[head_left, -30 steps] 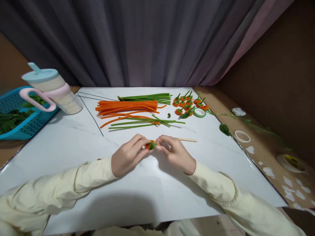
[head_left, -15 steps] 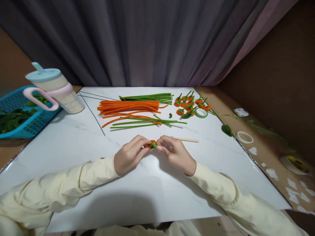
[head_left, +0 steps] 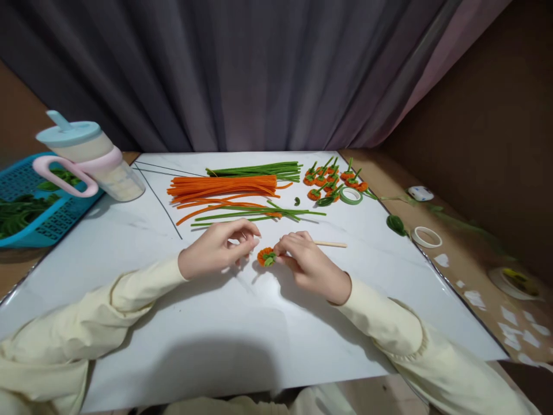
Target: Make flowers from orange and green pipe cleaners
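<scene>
Right fingers (head_left: 288, 244) near pale stick (head_left: 330, 244)

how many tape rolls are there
2 clear ones: a green roll beside the orange flowers, and a white roll beside the white sheet's right edge. A blurred round thing farther right may be a third.

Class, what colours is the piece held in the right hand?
The piece is orange and green; it shows best in the head view.

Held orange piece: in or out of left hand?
Out: a gap separates the piece from the left hand; the right hand holds it.
</scene>
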Action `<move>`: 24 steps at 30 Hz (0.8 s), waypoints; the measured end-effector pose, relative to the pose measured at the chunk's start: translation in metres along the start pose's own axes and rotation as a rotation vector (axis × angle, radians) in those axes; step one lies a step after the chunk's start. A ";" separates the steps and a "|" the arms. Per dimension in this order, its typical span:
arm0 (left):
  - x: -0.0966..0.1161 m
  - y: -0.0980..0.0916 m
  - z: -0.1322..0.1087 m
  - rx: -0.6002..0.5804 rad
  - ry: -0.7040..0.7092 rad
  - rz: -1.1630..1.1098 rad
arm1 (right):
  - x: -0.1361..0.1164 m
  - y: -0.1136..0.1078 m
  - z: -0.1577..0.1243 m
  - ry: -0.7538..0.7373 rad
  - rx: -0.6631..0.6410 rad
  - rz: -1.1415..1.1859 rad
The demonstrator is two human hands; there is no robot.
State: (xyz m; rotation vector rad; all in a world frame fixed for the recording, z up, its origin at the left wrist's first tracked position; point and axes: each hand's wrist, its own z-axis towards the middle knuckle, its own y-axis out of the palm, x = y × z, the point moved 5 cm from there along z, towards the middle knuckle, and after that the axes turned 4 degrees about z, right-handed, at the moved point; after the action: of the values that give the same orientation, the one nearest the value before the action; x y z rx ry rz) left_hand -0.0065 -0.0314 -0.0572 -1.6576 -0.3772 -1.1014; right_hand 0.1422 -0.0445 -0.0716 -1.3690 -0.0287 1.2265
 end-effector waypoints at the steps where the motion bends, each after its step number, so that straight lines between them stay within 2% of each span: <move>1: 0.001 0.001 0.002 -0.063 -0.027 -0.008 | -0.002 0.000 0.000 -0.013 -0.024 -0.010; 3: 0.000 0.007 0.004 -0.165 -0.051 -0.009 | -0.004 0.001 0.000 -0.030 -0.051 -0.023; 6: -0.004 0.019 0.004 -0.234 -0.071 -0.070 | -0.005 0.004 -0.001 -0.033 -0.049 -0.001; 11: -0.014 0.039 0.001 -0.369 -0.169 -0.459 | 0.001 0.004 0.000 0.025 0.012 0.081; 14: -0.019 0.040 0.002 -0.299 -0.199 -0.546 | 0.007 0.002 0.001 0.148 0.042 0.158; 19: -0.021 0.037 0.000 -0.144 -0.180 -0.546 | 0.015 0.006 0.001 0.349 0.023 0.422; 24: -0.021 0.036 -0.002 -0.091 -0.132 -0.508 | 0.015 0.006 0.001 0.360 0.051 0.419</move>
State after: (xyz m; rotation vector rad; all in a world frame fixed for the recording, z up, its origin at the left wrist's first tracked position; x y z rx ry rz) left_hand 0.0069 -0.0419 -0.0953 -1.7692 -0.8803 -1.3954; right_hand 0.1444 -0.0350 -0.0847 -1.5805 0.5627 1.2893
